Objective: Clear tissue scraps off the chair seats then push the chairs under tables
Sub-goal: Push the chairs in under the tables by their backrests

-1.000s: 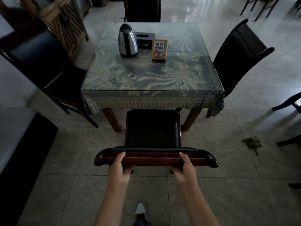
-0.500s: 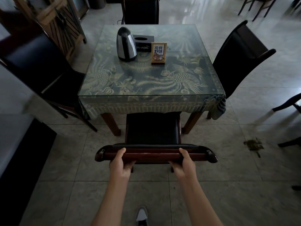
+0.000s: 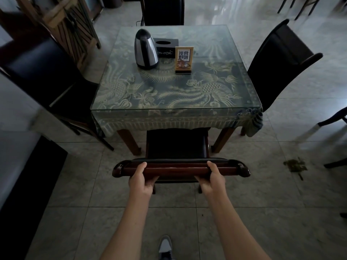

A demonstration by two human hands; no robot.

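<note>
Both hands grip the top rail of the near chair, a dark wood bar w/ rounded end caps. Left hand: thumb lies over the top of the rail, fingers curl under it, closed on the wood. Right hand: same grip, thumb on top, fingers wrapped beneath. Hands sit well apart, each approx. midway between rail centre and an end cap. Chair position: centred at the near side of the table, between the two near table legs; far part of the black seat pad lies under the fringed tablecloth edge, near part of the seat and the whole backrest are outside. No scraps visible on the exposed seat area. Table top is glass over a patterned cloth. On its far half: steel kettle, black tissue box just right of and behind the kettle, upright sign card near the box, right of the kettle. Other chairs: left chair angled beside the table, right chair angled at the right side, far chair at the far edge. Tiled floor; a dark stain on the right. One shoe shows at the near edge between the forearms.
</note>
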